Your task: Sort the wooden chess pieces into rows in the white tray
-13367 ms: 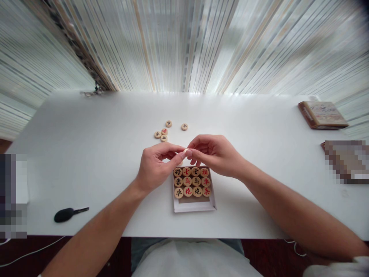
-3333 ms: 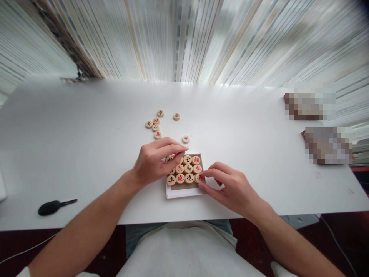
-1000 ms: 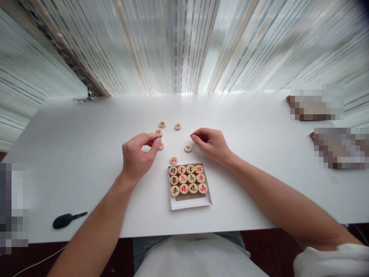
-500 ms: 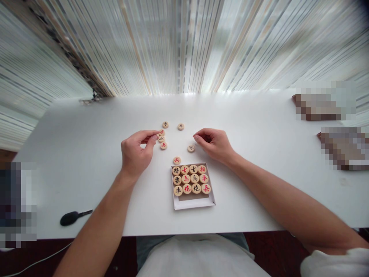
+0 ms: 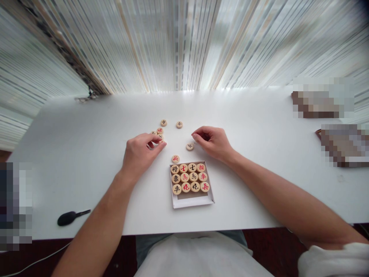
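A white box point(image 5: 193, 202) on the table holds three rows of round wooden pieces marked in black and red. Just beyond its back left corner lies a red-marked piece point(image 5: 175, 159). My left hand point(image 5: 144, 151) has its thumb and forefinger closed on a wooden piece point(image 5: 161, 142), mostly hidden by the fingers, beside a small cluster with a red-marked piece point(image 5: 160, 130). My right hand point(image 5: 212, 141) is curled with thumb and forefinger together; what they hold, if anything, is hidden. Near it rests a black-marked piece point(image 5: 189, 146).
Two more black-marked pieces point(image 5: 163, 122) lie farther back on the white table point(image 5: 245, 184). A black spoon-shaped object point(image 5: 67, 218) is at the front left. Blurred-out objects point(image 5: 337, 148) stand on the right, and a striped curtain point(image 5: 178, 46) hangs behind.
My left hand has moved a little toward me and right, from the red-marked piece to the front of the cluster. A black-marked piece now shows left of the cluster. My right hand is nearly still.
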The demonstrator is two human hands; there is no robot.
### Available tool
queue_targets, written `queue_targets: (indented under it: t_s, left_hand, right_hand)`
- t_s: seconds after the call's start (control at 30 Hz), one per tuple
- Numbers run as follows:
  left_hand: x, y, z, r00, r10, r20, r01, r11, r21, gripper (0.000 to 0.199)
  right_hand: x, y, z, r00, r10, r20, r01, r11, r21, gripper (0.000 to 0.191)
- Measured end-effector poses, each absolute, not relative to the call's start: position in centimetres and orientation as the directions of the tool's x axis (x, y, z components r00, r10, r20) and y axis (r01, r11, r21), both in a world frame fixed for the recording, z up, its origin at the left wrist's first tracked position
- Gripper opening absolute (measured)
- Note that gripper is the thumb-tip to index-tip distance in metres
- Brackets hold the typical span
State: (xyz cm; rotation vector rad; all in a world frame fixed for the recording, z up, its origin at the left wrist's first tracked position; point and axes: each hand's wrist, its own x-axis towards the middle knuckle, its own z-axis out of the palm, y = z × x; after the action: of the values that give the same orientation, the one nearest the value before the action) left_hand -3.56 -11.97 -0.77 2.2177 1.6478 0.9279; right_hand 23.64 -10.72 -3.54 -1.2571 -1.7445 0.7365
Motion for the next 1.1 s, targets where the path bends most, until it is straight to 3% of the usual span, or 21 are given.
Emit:
queue_targets:
  t_s: [0.87, 1.1]
  left_hand:
    - [-3.67, -11.87, -0.88, 0.187, 0.924, 0.334, 0.783, -0.345, 0.517, 0.006]
    - [-3.62, -11.89, -0.89, 0.178, 0.92, 0.348, 0.78, -0.348, 0.52, 0.007]
  right_hand:
    - [23.58, -10.8, -3.34, -0.166, 0.94, 0.296, 0.464, 0.34, -0.818, 0.018]
    - [24.1, -10.69, -2.62, -0.322, 0.912, 0.255, 0.456, 0.386, -0.802, 0.024]
